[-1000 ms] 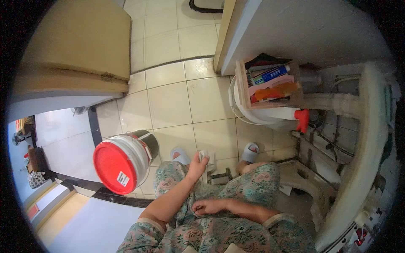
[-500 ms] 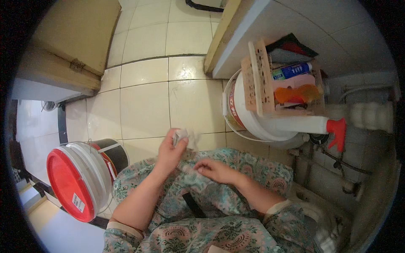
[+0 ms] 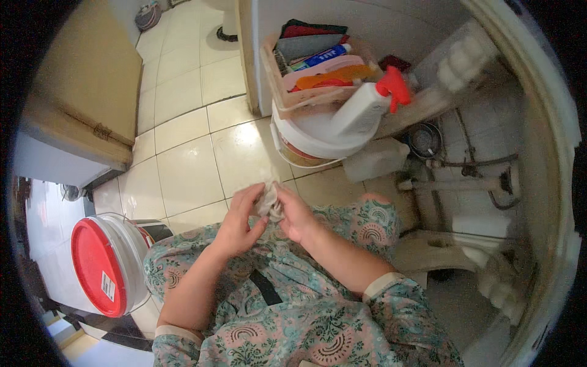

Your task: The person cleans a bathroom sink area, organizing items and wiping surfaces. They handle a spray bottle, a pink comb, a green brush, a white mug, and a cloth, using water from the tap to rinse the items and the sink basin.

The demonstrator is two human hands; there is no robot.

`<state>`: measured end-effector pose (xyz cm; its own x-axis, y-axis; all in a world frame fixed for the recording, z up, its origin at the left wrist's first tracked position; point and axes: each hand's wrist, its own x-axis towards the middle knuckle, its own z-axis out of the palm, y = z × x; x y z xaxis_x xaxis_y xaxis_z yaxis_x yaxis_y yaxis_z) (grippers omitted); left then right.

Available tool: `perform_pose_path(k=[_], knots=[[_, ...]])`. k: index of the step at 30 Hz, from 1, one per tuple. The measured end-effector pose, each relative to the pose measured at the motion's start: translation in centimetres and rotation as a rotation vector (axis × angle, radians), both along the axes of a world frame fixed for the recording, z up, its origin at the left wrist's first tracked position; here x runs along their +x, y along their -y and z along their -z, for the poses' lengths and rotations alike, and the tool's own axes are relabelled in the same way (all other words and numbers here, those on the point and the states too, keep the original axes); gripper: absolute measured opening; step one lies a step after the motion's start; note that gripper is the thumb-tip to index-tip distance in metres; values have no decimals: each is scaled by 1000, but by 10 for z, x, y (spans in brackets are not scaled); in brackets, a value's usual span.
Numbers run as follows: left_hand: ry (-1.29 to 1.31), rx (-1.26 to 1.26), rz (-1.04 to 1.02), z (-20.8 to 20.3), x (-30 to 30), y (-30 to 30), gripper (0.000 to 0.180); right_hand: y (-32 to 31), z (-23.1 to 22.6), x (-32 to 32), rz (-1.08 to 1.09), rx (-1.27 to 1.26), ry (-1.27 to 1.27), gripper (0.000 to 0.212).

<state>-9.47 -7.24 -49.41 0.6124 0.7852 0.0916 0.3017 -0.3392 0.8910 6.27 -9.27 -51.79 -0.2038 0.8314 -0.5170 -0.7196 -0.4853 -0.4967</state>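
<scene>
A crumpled whitish cloth (image 3: 269, 203) is bunched up between both my hands, above my lap. My left hand (image 3: 240, 221) grips its left side with bent fingers. Against its right side, my right hand (image 3: 296, 215) presses with the fingers curled round it. Part of the cloth is hidden by the fingers. Under my hands lies the patterned green and pink clothing (image 3: 330, 324) over my knees.
To the left stands a white bucket with a red lid (image 3: 98, 269). Ahead right, a white bucket (image 3: 287, 147) carries a plastic basket (image 3: 278, 92) of cleaning things and a spray bottle with a red trigger (image 3: 361, 110). Pipes (image 3: 471, 165) run along the right wall.
My right hand has come up to the cloth, which my left hand alone held before. The view has turned to the right, so the buckets and basket appear shifted.
</scene>
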Motion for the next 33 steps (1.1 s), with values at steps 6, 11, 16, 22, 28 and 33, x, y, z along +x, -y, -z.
perform_pose_path(k=[6,11,16,22,28,33], knots=[[-220,287,-1,-9,5,19,67,26,-31,14,-321,105,216,36],[-116,146,-94,-1,-2,21,48,31,-7,53,-291,322,793,35],[48,-326,-374,24,-19,6,35,-8,2,184,401,-66,233,29],[167,-395,-360,-45,18,-20,32,-28,34,288,778,-432,347,46],[144,-264,-312,-57,32,-36,27,-44,122,336,790,-530,375,52],[309,-463,-379,-33,19,-51,27,-34,181,388,678,-451,170,49]])
